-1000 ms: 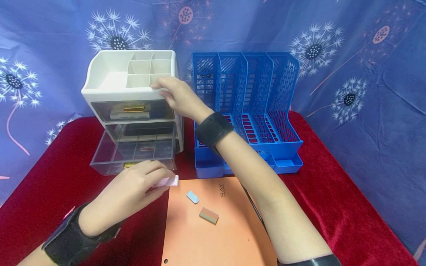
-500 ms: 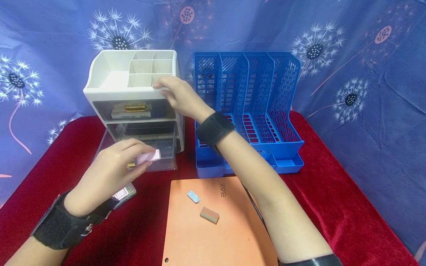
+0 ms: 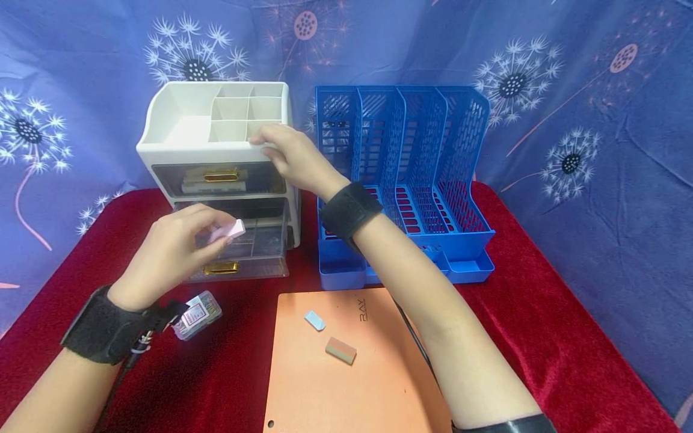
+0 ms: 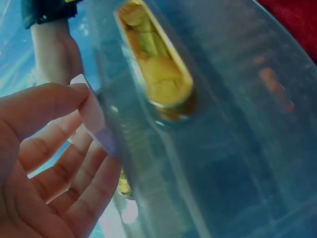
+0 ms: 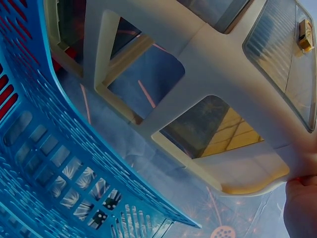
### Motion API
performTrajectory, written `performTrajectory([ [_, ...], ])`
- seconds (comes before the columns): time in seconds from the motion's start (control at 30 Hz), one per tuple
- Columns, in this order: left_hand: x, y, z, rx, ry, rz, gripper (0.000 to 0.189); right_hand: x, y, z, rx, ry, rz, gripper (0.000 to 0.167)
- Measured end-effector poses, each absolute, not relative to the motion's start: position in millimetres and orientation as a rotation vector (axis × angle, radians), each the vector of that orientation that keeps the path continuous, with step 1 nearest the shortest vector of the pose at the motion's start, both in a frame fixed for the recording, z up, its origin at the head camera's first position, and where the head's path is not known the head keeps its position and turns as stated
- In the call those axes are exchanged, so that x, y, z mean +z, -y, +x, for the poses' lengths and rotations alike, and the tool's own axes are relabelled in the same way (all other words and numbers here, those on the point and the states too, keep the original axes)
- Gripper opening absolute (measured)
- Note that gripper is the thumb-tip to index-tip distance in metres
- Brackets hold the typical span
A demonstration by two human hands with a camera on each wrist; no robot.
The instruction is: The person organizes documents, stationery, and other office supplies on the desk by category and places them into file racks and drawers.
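My left hand (image 3: 172, 245) pinches a pale pink eraser (image 3: 236, 228) between thumb and fingers, over the pulled-out clear lower drawer (image 3: 265, 267). The left wrist view shows the eraser (image 4: 94, 113) beside the drawer's gold handle (image 4: 161, 77). My right hand (image 3: 295, 157) grips the front top edge of the white desk organizer (image 3: 189, 151) at its right corner, fingers over the rim and thumb against the front. The organizer's upper drawer (image 3: 189, 180) is closed, with pale items inside. Part of the lower drawer is hidden behind the left hand.
A blue file rack (image 3: 400, 240) stands right of the organizer. In front lies an orange board (image 3: 325, 397) bearing a light blue eraser (image 3: 314, 320) and a brown-and-green eraser (image 3: 341, 350). A clear box of small items (image 3: 198, 316) lies on the red cloth (image 3: 233, 373).
My left hand has moved back and to the left with the pink eraser, from near the orange board to over the lower drawer, uncovering the clear box. The right hand stays put.
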State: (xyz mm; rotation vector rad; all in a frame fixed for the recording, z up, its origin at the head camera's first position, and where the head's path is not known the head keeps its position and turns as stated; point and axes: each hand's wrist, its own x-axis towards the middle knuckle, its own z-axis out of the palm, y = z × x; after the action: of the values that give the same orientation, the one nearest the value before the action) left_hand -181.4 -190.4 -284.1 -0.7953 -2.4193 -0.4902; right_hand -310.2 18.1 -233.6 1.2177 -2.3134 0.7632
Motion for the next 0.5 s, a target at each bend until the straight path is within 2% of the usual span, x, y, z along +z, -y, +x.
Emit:
performTrajectory([
  [0.5,-300,207,-214,-0.572,2.587,-0.702,0.018,-234,-17,-311,0.768,2.326,1.212,0.021],
])
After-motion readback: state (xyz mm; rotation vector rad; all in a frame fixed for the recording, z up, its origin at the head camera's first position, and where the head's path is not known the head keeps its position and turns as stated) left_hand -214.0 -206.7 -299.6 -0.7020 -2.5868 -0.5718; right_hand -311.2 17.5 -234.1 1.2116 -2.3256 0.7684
